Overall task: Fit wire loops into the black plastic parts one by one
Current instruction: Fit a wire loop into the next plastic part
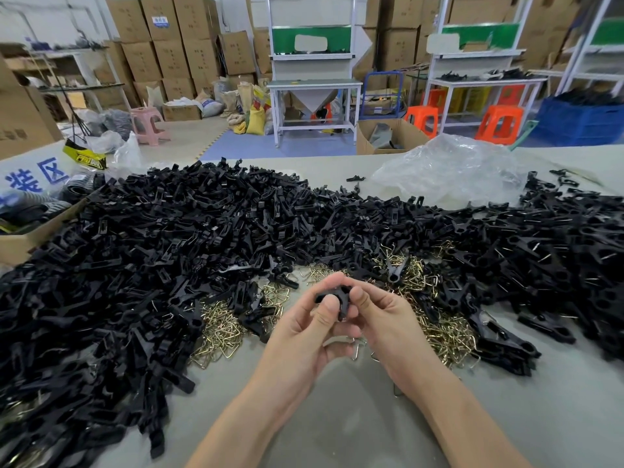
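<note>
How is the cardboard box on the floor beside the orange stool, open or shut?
Open: the cardboard box has its flaps spread; grey contents show inside.

Wire loops (219, 329) seemingly under parts heap (169, 231)

Black plastic part (334, 298): one matte, forked piece, pinched near centre between the fingertips of the left hand (304, 329) and right hand (381, 319). Cannot tell whether a wire is fitted.

Loose black parts (202, 231): large jumbled heap spanning left to right, deepest at near left.

Right-side heap (557, 238): many pieces show thin pale wire lines.

Wire loops (223, 332): brass-coloured, bent into angular closed shapes, in a tangled patch left of the hands. Second patch (442, 332) lies right of them, partly under black parts.
</note>
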`<state>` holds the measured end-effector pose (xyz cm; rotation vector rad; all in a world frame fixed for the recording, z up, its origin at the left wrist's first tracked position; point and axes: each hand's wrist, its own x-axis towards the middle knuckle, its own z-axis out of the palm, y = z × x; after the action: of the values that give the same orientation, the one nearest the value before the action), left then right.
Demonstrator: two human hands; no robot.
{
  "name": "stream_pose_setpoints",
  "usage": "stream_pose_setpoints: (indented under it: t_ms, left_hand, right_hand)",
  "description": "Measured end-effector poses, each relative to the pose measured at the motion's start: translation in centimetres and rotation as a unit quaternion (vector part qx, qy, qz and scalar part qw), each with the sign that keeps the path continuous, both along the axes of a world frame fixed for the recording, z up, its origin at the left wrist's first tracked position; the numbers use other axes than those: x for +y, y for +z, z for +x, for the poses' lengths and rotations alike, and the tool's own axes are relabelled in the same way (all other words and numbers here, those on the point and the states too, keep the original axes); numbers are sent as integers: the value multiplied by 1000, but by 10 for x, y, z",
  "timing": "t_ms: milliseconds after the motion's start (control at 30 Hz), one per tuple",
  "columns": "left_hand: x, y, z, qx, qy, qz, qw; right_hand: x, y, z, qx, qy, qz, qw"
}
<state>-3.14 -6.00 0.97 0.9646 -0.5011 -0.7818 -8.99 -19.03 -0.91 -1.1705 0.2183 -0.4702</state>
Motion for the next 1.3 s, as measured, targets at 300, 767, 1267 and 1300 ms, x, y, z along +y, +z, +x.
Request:
stream_pose_setpoints:
  t_ms: [300, 767, 1267, 1300]
  left_hand:
    - [-1, -4, 2, 49, -3, -30, 998]
    - [2, -5, 11, 81, -19, -20, 996]
    - [2, -19, 22, -99, 125, 116, 980]
    - [4, -21, 22, -195, 163, 152, 955]
  right_hand:
    - [0, -5, 0, 11, 37, 46, 998]
    - [-1, -6, 0, 21, 15, -5, 1000]
    - [-131, 108, -67, -267, -214, 350, 872]
    - [-125, 107, -66, -242, -200, 329, 891]
